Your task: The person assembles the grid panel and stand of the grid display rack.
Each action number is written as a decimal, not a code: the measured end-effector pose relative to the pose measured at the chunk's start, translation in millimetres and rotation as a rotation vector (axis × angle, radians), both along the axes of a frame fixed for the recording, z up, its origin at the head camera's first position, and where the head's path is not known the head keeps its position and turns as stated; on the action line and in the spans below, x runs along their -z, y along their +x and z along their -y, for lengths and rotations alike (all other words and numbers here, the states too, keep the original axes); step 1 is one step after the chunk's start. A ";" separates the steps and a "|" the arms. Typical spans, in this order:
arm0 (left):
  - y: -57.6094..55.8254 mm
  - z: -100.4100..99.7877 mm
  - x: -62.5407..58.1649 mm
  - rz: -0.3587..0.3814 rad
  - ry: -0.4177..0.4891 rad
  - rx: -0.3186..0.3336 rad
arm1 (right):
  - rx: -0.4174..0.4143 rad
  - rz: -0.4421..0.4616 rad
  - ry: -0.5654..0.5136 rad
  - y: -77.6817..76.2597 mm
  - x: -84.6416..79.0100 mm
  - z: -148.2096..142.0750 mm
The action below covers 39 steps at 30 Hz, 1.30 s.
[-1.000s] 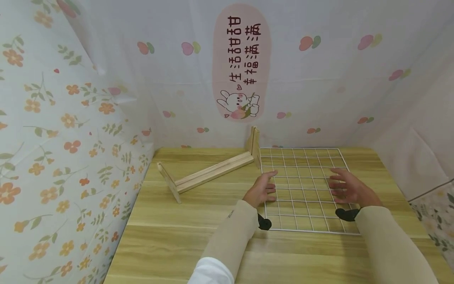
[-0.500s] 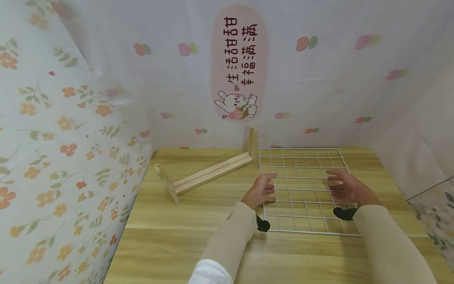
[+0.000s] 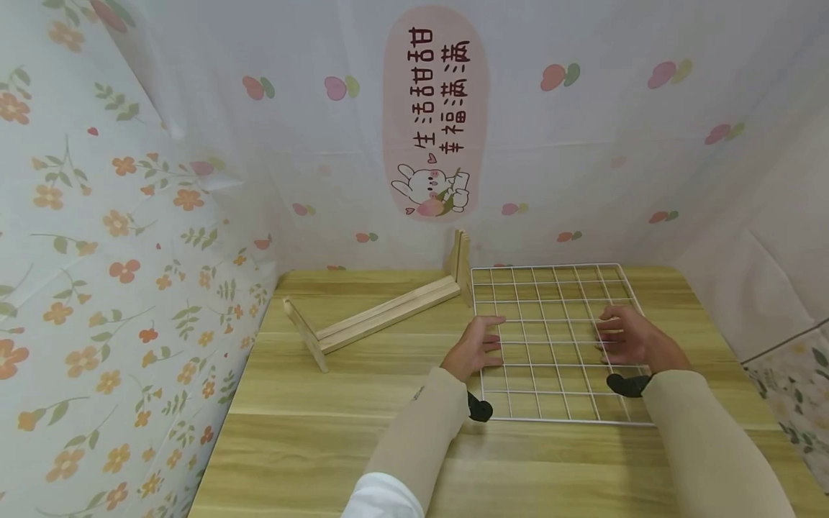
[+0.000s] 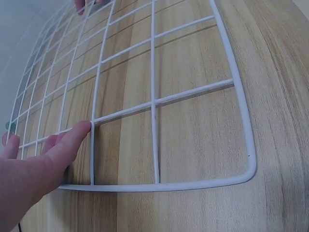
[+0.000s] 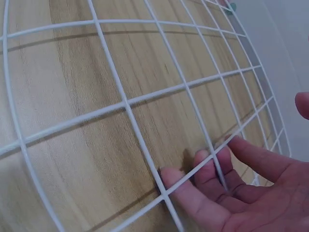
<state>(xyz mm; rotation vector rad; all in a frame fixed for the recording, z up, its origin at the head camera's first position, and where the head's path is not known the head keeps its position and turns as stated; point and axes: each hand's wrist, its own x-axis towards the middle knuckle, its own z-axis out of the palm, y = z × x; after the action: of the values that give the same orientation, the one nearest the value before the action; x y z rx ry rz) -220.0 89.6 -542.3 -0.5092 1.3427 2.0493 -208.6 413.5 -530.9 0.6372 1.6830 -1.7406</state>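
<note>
A white wire grid panel (image 3: 550, 343) lies over the wooden tabletop, its right side raised a little. My left hand (image 3: 476, 350) grips the panel's left edge, thumb toward the far side. In the left wrist view, a fingertip of this hand (image 4: 53, 162) touches a wire crossing. On the opposite edge, my right hand (image 3: 637, 338) holds the panel with its fingers hooked underneath. The right wrist view shows wires passing in front of those fingers (image 5: 203, 195), while the thumb (image 5: 303, 104) stands apart from the wire.
Left of the panel stands a pale wooden frame (image 3: 391, 314), a long bar between two end pieces. Its far end piece (image 3: 462, 262) is right beside the panel's far left corner. Patterned cloth (image 3: 311, 173) hangs behind and to the left of the table (image 3: 311, 446).
The panel's far and right side has risen slightly, with my right hand lifting a little. My left hand has stayed almost in place at the left edge.
</note>
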 end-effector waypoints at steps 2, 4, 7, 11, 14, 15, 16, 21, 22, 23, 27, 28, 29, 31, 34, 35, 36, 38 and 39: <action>0.7 -0.2 0.4 -0.007 -0.004 0.000 | 0.009 0.002 -0.049 0.4 2.3 -2.8; 1.6 0.1 1.3 -0.013 -0.005 0.000 | 0.018 0.000 -0.091 1.6 3.6 -4.7; 2.3 0.6 2.9 -0.030 -0.007 0.008 | 0.022 -0.010 -0.131 4.2 4.5 -6.4; 2.7 0.9 2.9 -0.059 -0.005 0.035 | 0.043 -0.027 -0.150 7.1 2.1 -6.6; 2.3 1.7 1.9 -0.073 0.002 0.057 | 0.063 -0.032 -0.163 7.3 0.3 -8.1; 2.1 2.2 1.5 -0.074 0.006 0.061 | 0.058 -0.037 -0.171 7.3 0.1 -9.0; 1.7 2.8 1.2 -0.076 0.010 0.064 | 0.060 -0.042 -0.177 7.5 0.0 -9.8; -1.8 6.3 -0.8 -0.071 0.049 0.077 | 0.063 -0.065 -0.218 9.2 -0.7 -10.3; -2.6 7.1 -1.5 -0.072 0.057 0.081 | 0.071 -0.065 -0.223 9.5 -0.8 -10.3; -3.4 8.0 -2.0 -0.074 0.066 0.089 | 0.075 -0.065 -0.229 9.6 -0.9 -10.5; -5.1 11.3 -4.1 -0.085 0.087 0.115 | 0.075 -0.085 -0.257 9.1 -1.4 -11.2; -5.3 12.0 -4.4 -0.089 0.088 0.119 | 0.073 -0.093 -0.258 9.0 -1.4 -11.7; -5.4 12.6 -4.9 -0.090 0.095 0.126 | 0.065 -0.101 -0.265 9.2 -1.5 -12.1; -5.7 12.9 -5.6 -0.091 0.108 0.137 | 0.056 -0.112 -0.266 9.9 -1.9 -13.4; -6.7 12.3 -6.2 -0.099 0.123 0.156 | 0.043 -0.126 -0.278 11.5 -2.7 -16.3; -7.3 12.0 -6.5 -0.100 0.130 0.164 | 0.042 -0.133 -0.285 12.1 -2.9 -17.5; -8.0 11.7 -6.2 -0.103 0.131 0.165 | 0.046 -0.138 -0.292 12.4 -3.2 -18.5; -9.6 11.8 -6.2 -0.111 0.134 0.171 | 0.040 -0.155 -0.321 13.5 -4.3 -20.2; -10.4 12.1 -6.0 -0.114 0.138 0.174 | 0.038 -0.162 -0.336 14.0 -4.9 -20.9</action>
<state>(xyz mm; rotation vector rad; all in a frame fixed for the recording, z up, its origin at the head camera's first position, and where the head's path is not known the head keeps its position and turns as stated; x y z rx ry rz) -230.3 77.5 -536.3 -0.2100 1.2522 2.0337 -194.6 434.4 -526.0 0.3847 1.4383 -2.0880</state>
